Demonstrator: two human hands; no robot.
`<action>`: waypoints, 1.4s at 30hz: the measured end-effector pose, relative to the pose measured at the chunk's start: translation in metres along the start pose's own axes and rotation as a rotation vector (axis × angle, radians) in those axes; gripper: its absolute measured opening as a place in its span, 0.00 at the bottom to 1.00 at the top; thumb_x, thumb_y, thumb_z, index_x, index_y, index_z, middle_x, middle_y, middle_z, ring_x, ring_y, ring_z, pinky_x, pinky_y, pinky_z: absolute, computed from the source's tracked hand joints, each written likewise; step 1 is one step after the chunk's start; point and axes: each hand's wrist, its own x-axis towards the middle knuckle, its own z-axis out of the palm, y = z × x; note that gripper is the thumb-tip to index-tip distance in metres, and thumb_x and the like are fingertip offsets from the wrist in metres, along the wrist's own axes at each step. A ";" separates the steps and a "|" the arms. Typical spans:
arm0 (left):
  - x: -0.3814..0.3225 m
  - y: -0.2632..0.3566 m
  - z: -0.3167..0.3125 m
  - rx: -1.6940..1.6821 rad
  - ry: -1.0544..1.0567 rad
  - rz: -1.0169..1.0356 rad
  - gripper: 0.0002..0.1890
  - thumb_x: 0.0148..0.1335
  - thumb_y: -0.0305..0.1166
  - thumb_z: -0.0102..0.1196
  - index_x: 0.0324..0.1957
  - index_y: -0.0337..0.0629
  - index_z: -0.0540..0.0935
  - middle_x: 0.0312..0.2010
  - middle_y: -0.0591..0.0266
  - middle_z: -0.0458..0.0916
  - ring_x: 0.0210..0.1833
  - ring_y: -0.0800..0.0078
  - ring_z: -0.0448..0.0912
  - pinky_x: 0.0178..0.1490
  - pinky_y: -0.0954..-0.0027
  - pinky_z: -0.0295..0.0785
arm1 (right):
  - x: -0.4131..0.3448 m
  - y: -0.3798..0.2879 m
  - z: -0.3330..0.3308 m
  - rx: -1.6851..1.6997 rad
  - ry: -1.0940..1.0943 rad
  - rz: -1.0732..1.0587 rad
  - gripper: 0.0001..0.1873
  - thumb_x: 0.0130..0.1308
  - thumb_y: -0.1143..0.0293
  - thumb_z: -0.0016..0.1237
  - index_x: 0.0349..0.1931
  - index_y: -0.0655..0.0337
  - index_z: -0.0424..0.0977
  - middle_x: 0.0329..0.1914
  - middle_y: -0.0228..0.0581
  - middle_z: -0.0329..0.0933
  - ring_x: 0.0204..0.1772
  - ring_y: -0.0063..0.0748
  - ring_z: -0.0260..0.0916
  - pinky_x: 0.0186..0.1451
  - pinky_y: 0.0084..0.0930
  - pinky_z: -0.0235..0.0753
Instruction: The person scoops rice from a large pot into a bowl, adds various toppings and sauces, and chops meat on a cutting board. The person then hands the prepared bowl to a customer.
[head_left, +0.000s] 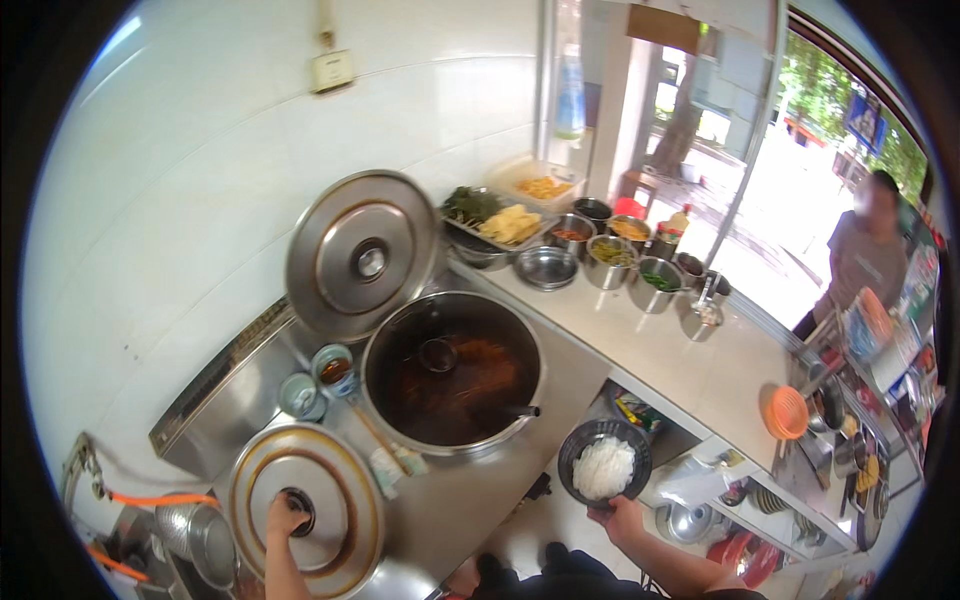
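Observation:
My left hand (286, 515) grips the central knob of a round metal pot lid (337, 487) on the steel stove top at lower left. In my right hand (621, 519) is the rim of a black bowl (564, 474) with white rice noodles (602, 469) in it, held out in front of the counter. Between and beyond my hands stands a large steel pot (367, 390) of dark brown broth, with a ladle (437, 355) in it. Another metal lid (330, 255) leans against the wall behind this pot.
Two cups, one with brown liquid (335, 370), stand left of the pot near a wooden stick (381, 435). Steel containers of toppings (609, 262) and a tray (491, 238) line the white counter (679, 367). Orange baskets (786, 412) sit farther right. A person (870, 247) stands at the far right.

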 end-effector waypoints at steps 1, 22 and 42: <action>0.003 -0.032 0.002 -0.022 0.004 -0.004 0.40 0.33 0.38 0.72 0.54 0.35 0.74 0.52 0.42 0.77 0.55 0.48 0.76 0.60 0.57 0.71 | 0.017 -0.009 0.003 0.045 0.019 0.031 0.22 0.54 0.81 0.35 0.52 0.74 0.62 0.39 0.56 0.72 0.39 0.62 0.77 0.43 0.59 0.81; -0.383 0.021 0.327 -0.635 0.955 -1.291 0.20 0.61 0.35 0.53 0.52 0.32 0.76 0.47 0.42 0.80 0.51 0.51 0.78 0.55 0.59 0.71 | 0.358 -0.178 0.084 0.028 -0.126 0.076 0.22 0.72 0.64 0.35 0.57 0.74 0.61 0.54 0.53 0.73 0.59 0.45 0.72 0.62 0.43 0.75; -0.229 -0.111 0.528 -1.470 0.328 -1.412 0.17 0.61 0.50 0.51 0.42 0.51 0.77 0.37 0.63 0.75 0.37 0.61 0.72 0.45 0.51 0.70 | 0.103 -0.036 -0.027 -0.838 -0.253 0.073 0.27 0.68 0.67 0.48 0.64 0.58 0.56 0.48 0.53 0.76 0.34 0.46 0.80 0.33 0.38 0.82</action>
